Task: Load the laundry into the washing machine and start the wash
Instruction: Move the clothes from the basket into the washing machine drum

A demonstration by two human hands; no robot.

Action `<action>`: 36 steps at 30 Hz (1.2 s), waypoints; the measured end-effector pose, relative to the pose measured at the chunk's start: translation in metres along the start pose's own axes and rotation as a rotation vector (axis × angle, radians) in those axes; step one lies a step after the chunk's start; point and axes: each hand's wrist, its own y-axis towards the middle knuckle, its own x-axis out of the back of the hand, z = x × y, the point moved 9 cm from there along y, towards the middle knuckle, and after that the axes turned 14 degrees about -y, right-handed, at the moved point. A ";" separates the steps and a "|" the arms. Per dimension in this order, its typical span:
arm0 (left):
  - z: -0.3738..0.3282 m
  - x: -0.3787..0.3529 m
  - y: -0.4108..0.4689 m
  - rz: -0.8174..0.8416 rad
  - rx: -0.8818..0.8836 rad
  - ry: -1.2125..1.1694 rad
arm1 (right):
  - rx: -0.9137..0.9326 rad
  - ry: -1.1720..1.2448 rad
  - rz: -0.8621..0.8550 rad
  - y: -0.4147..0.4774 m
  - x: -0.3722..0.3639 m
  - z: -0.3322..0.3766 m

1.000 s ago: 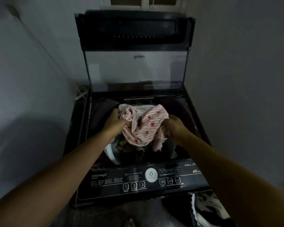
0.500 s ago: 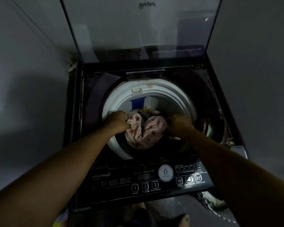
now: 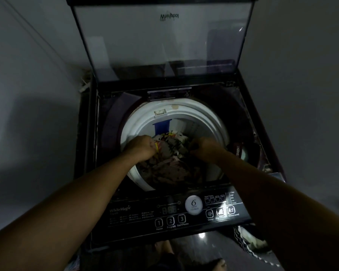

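The laundry (image 3: 170,153) is gripped by curled fingers of the left hand (image 3: 143,146) and right hand (image 3: 205,148) inside the drum (image 3: 184,112); cloth left over its rim could be caught.

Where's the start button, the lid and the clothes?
Start/Pause button (image 3: 181,219): head view, its number 3.
Glass lid (image 3: 164,45): head view, middle of pane.
Clothes (image 3: 170,167): head view, top of pile.
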 end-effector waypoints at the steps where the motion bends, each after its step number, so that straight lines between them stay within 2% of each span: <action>1: -0.008 0.003 -0.004 -0.002 -0.021 -0.023 | -0.004 0.013 -0.022 -0.005 0.009 0.001; 10: -0.144 0.027 -0.050 -0.087 -0.325 -0.099 | 0.005 0.097 -0.319 -0.090 0.120 -0.031; 15: -0.233 0.000 -0.083 -0.078 -0.469 -0.109 | -0.072 0.120 -0.442 -0.149 0.150 -0.092; 19: -0.297 -0.047 -0.107 -0.035 -0.558 -0.100 | -0.137 0.133 -0.453 -0.196 0.146 -0.158; 27: -0.382 -0.209 -0.145 0.151 -0.615 -0.079 | -0.324 0.259 -0.424 -0.281 0.077 -0.315; 32: -0.388 -0.336 -0.147 0.311 -0.556 -0.089 | -0.429 0.363 -0.342 -0.303 -0.017 -0.398; 36: -0.363 -0.425 -0.132 0.372 -0.470 -0.091 | -0.486 0.435 -0.254 -0.299 -0.102 -0.446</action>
